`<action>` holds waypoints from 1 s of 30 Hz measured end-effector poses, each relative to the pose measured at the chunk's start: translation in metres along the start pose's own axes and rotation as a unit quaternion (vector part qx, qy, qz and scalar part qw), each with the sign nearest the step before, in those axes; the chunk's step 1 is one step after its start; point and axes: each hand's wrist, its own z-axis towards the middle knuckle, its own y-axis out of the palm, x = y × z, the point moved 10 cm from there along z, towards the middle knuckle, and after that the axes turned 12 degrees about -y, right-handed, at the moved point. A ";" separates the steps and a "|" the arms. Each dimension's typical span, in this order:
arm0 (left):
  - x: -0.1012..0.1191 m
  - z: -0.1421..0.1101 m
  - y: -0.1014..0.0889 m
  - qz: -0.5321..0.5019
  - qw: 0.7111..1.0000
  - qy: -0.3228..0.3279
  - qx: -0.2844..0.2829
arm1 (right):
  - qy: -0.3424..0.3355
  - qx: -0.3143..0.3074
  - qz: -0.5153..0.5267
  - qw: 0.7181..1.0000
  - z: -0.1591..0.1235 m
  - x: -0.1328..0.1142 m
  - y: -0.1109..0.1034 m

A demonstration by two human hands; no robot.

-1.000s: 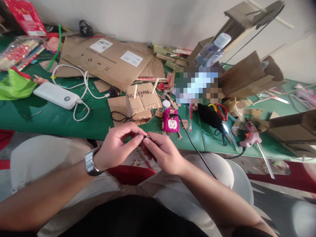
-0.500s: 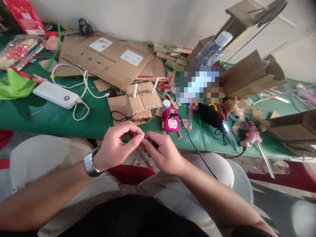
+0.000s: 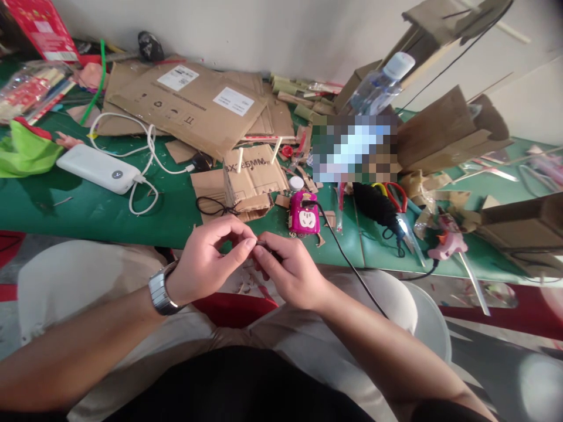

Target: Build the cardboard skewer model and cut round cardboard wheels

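My left hand (image 3: 211, 261), with a metal watch on its wrist, and my right hand (image 3: 290, 269) meet over my lap just in front of the green table (image 3: 88, 211). Both pinch a small dark object (image 3: 263, 243) between fingertips; it is too small to name. The fingers of both hands are curled closed around it. Just beyond them on the table stands a pink power socket (image 3: 303, 215) with a black cable (image 3: 347, 258) running off to the right.
A white power bank (image 3: 94, 169) with a white cable lies at left. Cardboard sheets (image 3: 189, 108), a small cardboard piece (image 3: 250, 179), red-handled scissors (image 3: 398, 205), a pink glue gun (image 3: 444, 246) and a plastic bottle (image 3: 380, 85) crowd the table. A red stool (image 3: 233, 308) shows between my knees.
Both hands stay together on the small object; the fingers have shifted only slightly. The view has tilted a little.
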 end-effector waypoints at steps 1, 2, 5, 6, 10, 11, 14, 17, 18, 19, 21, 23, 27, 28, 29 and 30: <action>0.000 0.000 0.000 -0.002 1.000 0.000 0.000 | 0.000 0.001 -0.003 1.000 0.000 0.000 0.000; 0.000 0.000 -0.001 -0.005 1.000 -0.001 0.001 | 0.000 0.002 -0.005 1.000 0.000 0.000 0.000; -0.001 0.000 -0.002 -0.020 1.000 -0.004 0.001 | -0.002 0.003 -0.001 1.000 0.001 -0.001 0.000; -0.001 0.000 -0.002 -0.025 1.000 -0.004 0.001 | -0.001 0.004 0.003 1.000 0.001 -0.001 -0.001; 0.003 -0.003 -0.005 -0.022 1.000 0.008 0.008 | 0.006 0.009 0.014 1.000 0.001 0.001 -0.002; 0.005 -0.003 -0.006 -0.018 1.000 0.014 0.010 | 0.007 0.012 0.015 1.000 0.001 0.001 -0.002; 0.012 -0.006 -0.011 0.006 0.998 0.045 0.034 | 0.015 0.016 0.017 1.000 0.001 0.002 -0.003; 0.025 -0.011 -0.028 0.044 0.984 0.130 0.117 | 0.022 0.023 0.017 0.999 0.001 0.003 -0.004; 0.028 -0.013 -0.036 0.052 0.973 0.163 0.155 | 0.021 0.024 0.016 0.999 0.001 0.003 -0.005; 0.030 -0.014 -0.043 0.055 0.962 0.191 0.189 | 0.019 0.026 0.014 0.999 0.001 0.003 -0.005; 0.024 -0.008 -0.057 0.055 0.950 0.203 0.231 | 0.012 0.028 0.012 0.999 0.002 0.003 -0.006; 0.010 0.009 -0.059 0.062 0.962 0.170 0.206 | 0.006 0.030 0.010 0.999 0.002 0.003 -0.007; -0.013 0.039 -0.052 0.057 0.987 0.096 0.114 | -0.002 0.049 -0.004 0.999 0.004 0.006 -0.011; -0.015 0.044 -0.050 0.053 0.990 0.085 0.097 | -0.007 0.057 -0.011 0.998 0.004 0.007 -0.013; -0.017 0.047 -0.047 0.050 0.992 0.076 0.085 | -0.012 0.065 -0.018 0.998 0.005 0.007 -0.015; -0.018 0.049 -0.046 0.049 0.993 0.070 0.078 | -0.019 0.073 -0.027 0.997 0.006 0.006 -0.017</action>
